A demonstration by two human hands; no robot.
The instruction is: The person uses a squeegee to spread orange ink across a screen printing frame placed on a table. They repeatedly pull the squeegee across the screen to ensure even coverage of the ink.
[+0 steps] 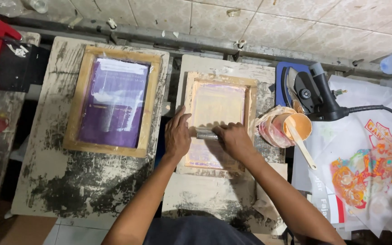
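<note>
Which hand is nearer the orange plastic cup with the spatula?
Right. The right hand grips the squeegee on the pale wooden-framed screen, just left of the orange plastic cup; the left hand sits further left, at the screen's opposite edge.

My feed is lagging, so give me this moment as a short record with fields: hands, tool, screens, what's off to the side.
left hand: on the squeegee's left end, palm down
right hand: gripping the squeegee's right end
squeegee: lies across the orange screen, about midway
orange screen: wooden frame, on the middle board
purple screen: wooden frame, on the left board, untouched
ink cup: orange, stick inside, right of the orange screen
heat gun: black, behind the cup
printed sheet: colourful design, far right
</note>
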